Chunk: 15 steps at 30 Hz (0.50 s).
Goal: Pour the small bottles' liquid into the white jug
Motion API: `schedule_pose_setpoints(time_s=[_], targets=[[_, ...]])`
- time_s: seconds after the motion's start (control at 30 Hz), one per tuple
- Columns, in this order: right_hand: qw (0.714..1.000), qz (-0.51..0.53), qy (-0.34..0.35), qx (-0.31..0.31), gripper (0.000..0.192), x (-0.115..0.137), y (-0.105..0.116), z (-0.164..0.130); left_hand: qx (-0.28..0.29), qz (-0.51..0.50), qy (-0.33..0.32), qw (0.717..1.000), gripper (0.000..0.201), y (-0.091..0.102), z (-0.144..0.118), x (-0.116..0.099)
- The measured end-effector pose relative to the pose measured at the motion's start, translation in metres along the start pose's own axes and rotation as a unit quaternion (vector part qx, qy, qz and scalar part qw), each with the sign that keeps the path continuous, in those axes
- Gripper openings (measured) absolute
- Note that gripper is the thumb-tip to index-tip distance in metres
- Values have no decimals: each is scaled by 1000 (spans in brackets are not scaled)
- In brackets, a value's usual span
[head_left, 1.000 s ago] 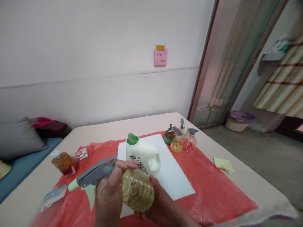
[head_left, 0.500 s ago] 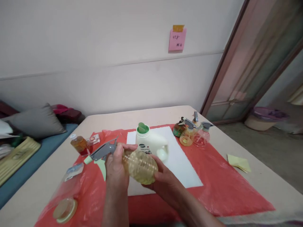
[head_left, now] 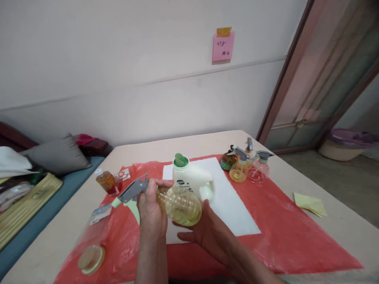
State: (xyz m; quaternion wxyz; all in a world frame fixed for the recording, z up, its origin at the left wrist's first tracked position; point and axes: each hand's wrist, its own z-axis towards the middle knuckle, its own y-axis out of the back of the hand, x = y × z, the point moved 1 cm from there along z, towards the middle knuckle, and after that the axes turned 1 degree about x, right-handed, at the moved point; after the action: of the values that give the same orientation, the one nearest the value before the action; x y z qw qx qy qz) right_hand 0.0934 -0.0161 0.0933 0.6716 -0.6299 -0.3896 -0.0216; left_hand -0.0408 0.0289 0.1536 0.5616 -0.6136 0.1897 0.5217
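My left hand (head_left: 154,213) is wrapped round the neck of a clear spray bottle (head_left: 183,205) with pale yellow liquid in it. The bottle is tilted on its side, its grey and light green trigger head pointing left and its base right. My right hand (head_left: 204,232) is just by the base, fingers spread apart; whether a fingertip touches the bottle I cannot tell. Behind the bottle stands a white plastic jug (head_left: 195,175) with a handle and printed label. Inside its open green-lined mouth is a green scoop (head_left: 179,159).
White paper (head_left: 237,217) lies on a red plastic sheet (head_left: 296,244) over the table. Several spray bottles (head_left: 258,171) stand at the right. At the left are an amber bottle (head_left: 107,182), a clear bag (head_left: 89,225) and a round lid (head_left: 91,259). Yellow notes (head_left: 309,203) lie near the right edge.
My right hand has opened and come away from the spray bottle's base, downwards. The left hand keeps its hold on the neck. The whole view has shifted slightly.
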Motion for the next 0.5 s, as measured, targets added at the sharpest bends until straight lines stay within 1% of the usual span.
schedule_pose_setpoints(time_s=[0.03, 0.07, 0.13, 0.17, 0.2, 0.23, 0.27, 0.33, 0.37, 0.4, 0.43, 0.5], targets=[[1000, 2, -22, 0, 64, -1, 1, 0, 0, 5, 0, 1000, 24, 0, 0, -1], [1000, 8, -23, 0, 62, -2, 3, 0, 1, 7, -2, 1000, 24, 0, 0, -2], [999, 24, 21, 3, 56, -2, 4, 0, 5, 4, -7, 1000, 26, 1, -1, -5], [998, 31, 45, 10, 60, -1, 4, 0, 8, 3, -9, 1000, 27, 2, -1, -6], [998, 34, 53, 17, 63, -1, 4, -1, 11, 3, -11, 1000, 28, 2, -2, -7], [998, 32, 40, 24, 62, -1, 3, -1, 16, 5, -8, 1000, 29, 3, -2, -7], [999, 27, 12, 28, 60, -2, 2, -1, 21, 8, -1, 1000, 29, 2, -3, -6], [999, 19, -27, 21, 63, -3, 1, 0, 25, 9, 15, 1000, 28, 1, -3, -5], [999, 16, -27, 10, 64, -3, 2, 0, 16, 2, 20, 1000, 28, 1, -2, -5], [1000, 14, -11, -3, 61, -2, 3, 1, -5, -14, 19, 1000, 29, 0, -1, -6], [1000, 13, 16, -17, 58, 1, 4, 1, -34, -38, 11, 999, 29, 0, 1, -8], [996, 8, 70, -50, 55, 8, 9, 2, -110, -95, -17, 989, 32, 4, 7, -18]])
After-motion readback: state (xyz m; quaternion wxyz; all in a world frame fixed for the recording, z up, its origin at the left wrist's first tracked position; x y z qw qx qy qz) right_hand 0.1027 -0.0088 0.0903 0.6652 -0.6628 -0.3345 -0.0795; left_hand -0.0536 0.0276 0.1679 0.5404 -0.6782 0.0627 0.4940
